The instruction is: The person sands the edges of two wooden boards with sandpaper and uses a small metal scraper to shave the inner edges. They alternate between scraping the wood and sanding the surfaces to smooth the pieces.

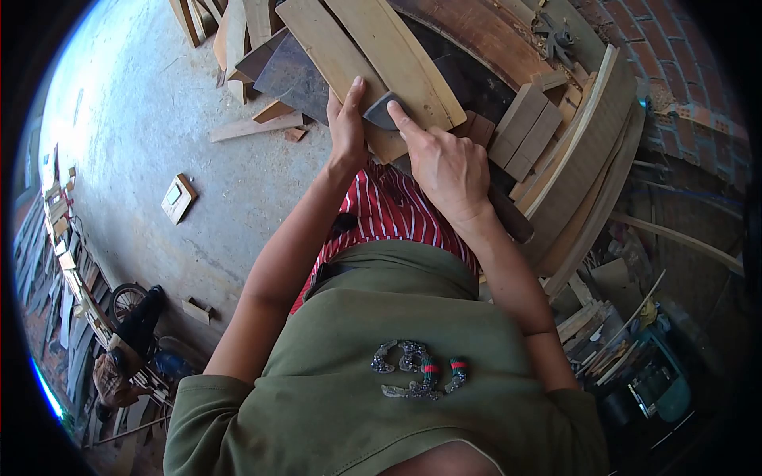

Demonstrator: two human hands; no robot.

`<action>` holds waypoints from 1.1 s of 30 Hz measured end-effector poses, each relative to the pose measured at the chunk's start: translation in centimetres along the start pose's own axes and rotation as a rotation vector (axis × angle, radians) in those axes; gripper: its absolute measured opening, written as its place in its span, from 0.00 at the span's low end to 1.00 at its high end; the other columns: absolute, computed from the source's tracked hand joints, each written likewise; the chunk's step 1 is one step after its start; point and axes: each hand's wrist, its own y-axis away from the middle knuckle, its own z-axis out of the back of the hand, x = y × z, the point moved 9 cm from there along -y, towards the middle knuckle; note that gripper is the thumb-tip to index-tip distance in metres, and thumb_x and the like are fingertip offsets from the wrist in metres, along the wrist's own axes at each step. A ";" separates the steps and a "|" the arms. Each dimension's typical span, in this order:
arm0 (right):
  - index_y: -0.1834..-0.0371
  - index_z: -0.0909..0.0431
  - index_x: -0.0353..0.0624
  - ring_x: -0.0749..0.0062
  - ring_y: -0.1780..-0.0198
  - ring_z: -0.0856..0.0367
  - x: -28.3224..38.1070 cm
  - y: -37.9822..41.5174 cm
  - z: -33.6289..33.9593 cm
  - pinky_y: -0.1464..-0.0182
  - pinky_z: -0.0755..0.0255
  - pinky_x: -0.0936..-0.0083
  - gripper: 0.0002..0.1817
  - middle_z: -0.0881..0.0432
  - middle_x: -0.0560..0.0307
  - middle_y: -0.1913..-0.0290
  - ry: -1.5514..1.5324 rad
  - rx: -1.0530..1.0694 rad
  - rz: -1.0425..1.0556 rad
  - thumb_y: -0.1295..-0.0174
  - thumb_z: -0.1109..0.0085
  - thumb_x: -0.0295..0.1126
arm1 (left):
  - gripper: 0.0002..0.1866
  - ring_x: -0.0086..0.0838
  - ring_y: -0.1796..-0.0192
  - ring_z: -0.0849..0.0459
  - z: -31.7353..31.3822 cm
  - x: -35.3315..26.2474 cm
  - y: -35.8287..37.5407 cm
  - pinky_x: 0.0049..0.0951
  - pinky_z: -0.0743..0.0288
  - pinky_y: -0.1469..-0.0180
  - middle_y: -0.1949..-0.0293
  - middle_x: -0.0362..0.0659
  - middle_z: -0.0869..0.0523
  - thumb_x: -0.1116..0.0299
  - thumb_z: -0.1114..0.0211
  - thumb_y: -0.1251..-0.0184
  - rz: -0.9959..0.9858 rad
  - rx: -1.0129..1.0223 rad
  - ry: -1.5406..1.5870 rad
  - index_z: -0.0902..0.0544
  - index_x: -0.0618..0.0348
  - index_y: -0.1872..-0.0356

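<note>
So the left hand (347, 133) has hold of the left edge of a pale board (321, 40), and the right hand (448, 168) has its index finger on a dark grey block (381, 113) sitting on the wood. Offcuts (258, 127) litter the concrete floor (254, 186) off left, and there's curved timber (583, 151) stacked on the right. Another person (119, 369) is over at the near left, by a spoked wheel (127, 301).

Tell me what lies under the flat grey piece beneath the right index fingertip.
Long pale wooden boards show around the flat grey piece. The wood directly beneath it is covered and cannot be seen; the right hand hides a little of the piece's top.
</note>
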 end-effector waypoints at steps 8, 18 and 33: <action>0.28 0.27 0.73 0.52 0.75 0.14 0.3 0.3 -0.6 0.71 0.19 0.56 0.26 0.17 0.54 0.75 0.027 -0.024 -0.003 0.29 0.43 0.37 | 0.26 0.34 0.40 0.20 -0.2 -0.1 0.0 0.35 0.25 0.37 0.40 0.51 0.21 0.61 0.41 0.23 -0.003 0.014 0.029 0.32 0.64 0.32; 0.28 0.27 0.69 0.51 0.73 0.13 0.2 0.2 -0.6 0.70 0.19 0.54 0.26 0.16 0.52 0.74 -0.030 -0.023 -0.006 0.30 0.43 0.36 | 0.25 0.34 0.38 0.22 0.4 0.7 -0.3 0.36 0.27 0.35 0.38 0.50 0.22 0.61 0.42 0.23 0.032 -0.008 0.027 0.32 0.63 0.32; 0.27 0.29 0.68 0.50 0.72 0.13 0.1 0.4 -0.6 0.70 0.19 0.54 0.27 0.15 0.52 0.72 -0.036 -0.018 0.010 0.29 0.43 0.37 | 0.26 0.34 0.39 0.22 0.4 0.4 -0.5 0.35 0.26 0.36 0.39 0.50 0.21 0.61 0.41 0.24 -0.035 0.007 0.008 0.33 0.64 0.32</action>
